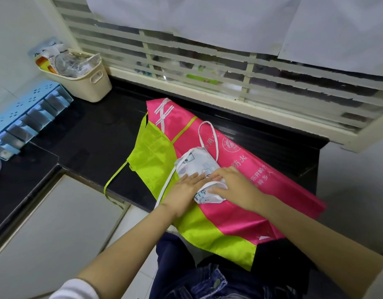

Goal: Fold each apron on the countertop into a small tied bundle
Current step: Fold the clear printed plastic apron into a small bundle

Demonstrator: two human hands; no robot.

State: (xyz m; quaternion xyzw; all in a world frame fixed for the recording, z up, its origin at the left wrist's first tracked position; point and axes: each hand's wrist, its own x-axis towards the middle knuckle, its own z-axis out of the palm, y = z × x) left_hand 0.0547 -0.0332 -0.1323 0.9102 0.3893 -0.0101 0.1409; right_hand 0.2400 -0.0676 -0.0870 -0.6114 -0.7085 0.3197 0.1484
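Right now our fingers are flat and spread, not gripping: left hand [182, 192] presses palm-down on the near-left part of the white patterned apron [199, 169], right hand [233, 186] presses its near-right end, fingertips of the two almost meeting over it. No pinch on anything that we can see.

The white apron is already folded down to a small pad, sitting on top of the pink apron [240, 175], roughly mid-counter near the front edge. One white strap [208, 134] loops out loose behind it across the pink fabric; another white strap [164, 190] trails forward past our left wrist and off the counter. So folded, not tied yet, by our read.

Under it, the pink apron and a green apron [151, 152] lie open, overlapping, both hanging off the front edge of the black countertop [89, 130]. Cream basket [87, 83] and blue drawer rack [26, 117] sit well apart at back left.

Risks from here:
- Lift either palm to reach a strap and the pad likely springs open; the fabric looks slick.
- Pad on slick pink cloth: sideways push could slide it, or drag the pink apron off the edge, since much of it overhangs.
- The rear strap loop may snag or pull the fold apart if tugged before the pad is pinned.
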